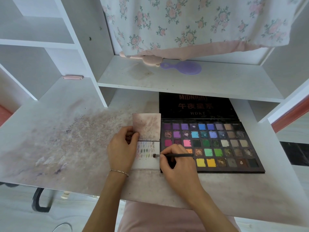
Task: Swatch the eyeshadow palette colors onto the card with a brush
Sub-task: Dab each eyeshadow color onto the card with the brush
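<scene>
A large black eyeshadow palette (234,144) lies open on the desk with several rows of coloured pans, its lid propped back. Left of it lies a small white card (150,162) bearing rows of colour swatches, with a stained flap (147,125) above it. My left hand (122,148) presses on the card's left edge and pinches the flap's lower corner. My right hand (177,163) grips a thin black brush (177,155) that lies horizontal. Its tip touches the card at the right end of the lowest swatch row.
The white desk top (66,139) is smeared with pink and purple powder on the left. A shelf above holds a purple hand mirror (185,67); floral fabric (192,22) hangs behind. White cubby shelves (33,39) stand at the left.
</scene>
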Motion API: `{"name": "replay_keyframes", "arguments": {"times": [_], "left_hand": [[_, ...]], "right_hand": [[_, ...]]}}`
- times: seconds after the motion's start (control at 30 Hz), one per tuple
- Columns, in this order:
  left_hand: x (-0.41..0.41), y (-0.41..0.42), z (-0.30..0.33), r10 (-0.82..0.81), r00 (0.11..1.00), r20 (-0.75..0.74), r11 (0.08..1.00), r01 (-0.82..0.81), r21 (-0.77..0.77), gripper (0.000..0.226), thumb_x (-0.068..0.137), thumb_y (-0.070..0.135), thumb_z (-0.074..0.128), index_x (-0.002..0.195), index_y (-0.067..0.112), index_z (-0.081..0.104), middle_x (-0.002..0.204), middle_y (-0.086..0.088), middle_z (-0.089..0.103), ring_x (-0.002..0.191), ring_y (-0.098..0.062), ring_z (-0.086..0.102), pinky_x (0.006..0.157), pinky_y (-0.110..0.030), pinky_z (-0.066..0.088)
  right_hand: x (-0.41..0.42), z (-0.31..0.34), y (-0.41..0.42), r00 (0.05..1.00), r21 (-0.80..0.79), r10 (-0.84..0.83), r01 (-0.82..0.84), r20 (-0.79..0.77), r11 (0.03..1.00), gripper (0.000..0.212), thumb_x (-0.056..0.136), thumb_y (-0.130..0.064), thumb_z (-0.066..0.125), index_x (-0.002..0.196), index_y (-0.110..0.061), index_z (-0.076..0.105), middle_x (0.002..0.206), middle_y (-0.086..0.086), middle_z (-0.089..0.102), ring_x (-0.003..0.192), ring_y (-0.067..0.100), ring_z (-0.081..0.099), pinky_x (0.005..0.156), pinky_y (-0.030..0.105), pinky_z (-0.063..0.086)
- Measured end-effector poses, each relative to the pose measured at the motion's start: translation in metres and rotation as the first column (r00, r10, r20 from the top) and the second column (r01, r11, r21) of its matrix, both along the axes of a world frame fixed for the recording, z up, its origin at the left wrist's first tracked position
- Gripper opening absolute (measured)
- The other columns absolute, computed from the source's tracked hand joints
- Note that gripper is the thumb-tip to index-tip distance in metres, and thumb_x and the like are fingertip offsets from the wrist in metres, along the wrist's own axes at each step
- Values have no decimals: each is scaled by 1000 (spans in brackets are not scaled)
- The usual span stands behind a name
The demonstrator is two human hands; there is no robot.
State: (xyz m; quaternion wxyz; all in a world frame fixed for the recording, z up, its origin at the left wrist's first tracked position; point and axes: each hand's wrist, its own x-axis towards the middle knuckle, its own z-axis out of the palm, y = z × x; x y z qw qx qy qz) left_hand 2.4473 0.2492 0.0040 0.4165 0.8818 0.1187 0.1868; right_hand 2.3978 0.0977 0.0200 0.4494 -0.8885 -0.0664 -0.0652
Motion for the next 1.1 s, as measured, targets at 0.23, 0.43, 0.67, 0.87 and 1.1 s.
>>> {"name": "replay_keyframes", "arguments": {"times": [0.23,0.43,0.67,0.87,1.1], "left_hand": [[0,0,0,-2,1000,1,1000,2,6,9,80,18,64,89,19,64,68,22,51,63,5,49,58,-13,34],[-1,1,0,-7,1000,5,1000,7,-2,7,80,18,64,88,19,63,67,20,52,62,2,49,58,-14,36],[-1,1,0,-4,1000,-6,1000,4,-23,8,79,17,65,83,23,61,64,21,51,61,3,49,57,-14,34],[-1,1,0,-19,1000,-7,1000,19,-22,7,80,18,64,87,19,64,66,22,52,63,4,50,59,-14,36],[-2,1,3,-22,1000,-17,999,21,-31,9,80,18,64,84,24,60,66,23,52,63,4,50,59,-14,36]], "right_hand": [[-2,1,-3,999,139,1,-5,35,990,16,80,-17,58,73,-30,51,74,-13,53,72,8,51,60,21,43],[-12,2,-17,987,376,-110,58,118,925,12,82,-23,53,80,-34,56,79,-11,57,67,9,54,57,16,44],[-29,3,-36,982,524,-188,154,13,838,21,77,-8,52,72,-27,61,68,-6,60,59,9,55,54,14,44],[-24,2,-48,984,520,-156,177,-84,836,29,84,11,50,70,-13,58,59,-2,59,52,4,53,52,14,45],[-15,2,-47,987,500,-150,163,-66,851,30,85,10,50,70,-15,57,58,-4,60,51,3,54,51,13,44]]}}
